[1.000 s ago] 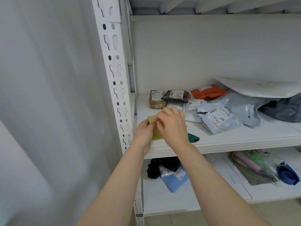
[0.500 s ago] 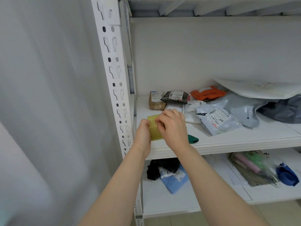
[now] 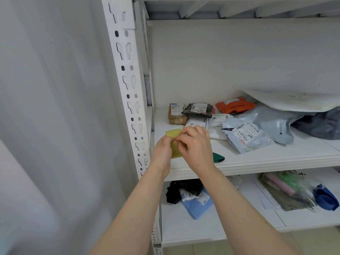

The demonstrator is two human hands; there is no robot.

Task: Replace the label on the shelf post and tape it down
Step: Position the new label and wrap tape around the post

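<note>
A yellow pad of sticky notes is held between both my hands just above the front left corner of the middle shelf. My left hand grips its left edge. My right hand pinches at its upper right, fingers curled over it and hiding much of the pad. The white slotted shelf post stands directly left of my hands. A white label or clip sits near the post's top. A dark green object lies on the shelf, partly behind my right wrist.
Several parcels lie on the middle shelf: a brown box, a black bag, an orange bag, grey mailers. The lower shelf holds a blue bag and a clear bag. A white curtain hangs at the left.
The pad and both hands have stayed at the same spot by the shelf corner. My right fingers have shifted slightly on the pad's top edge.
</note>
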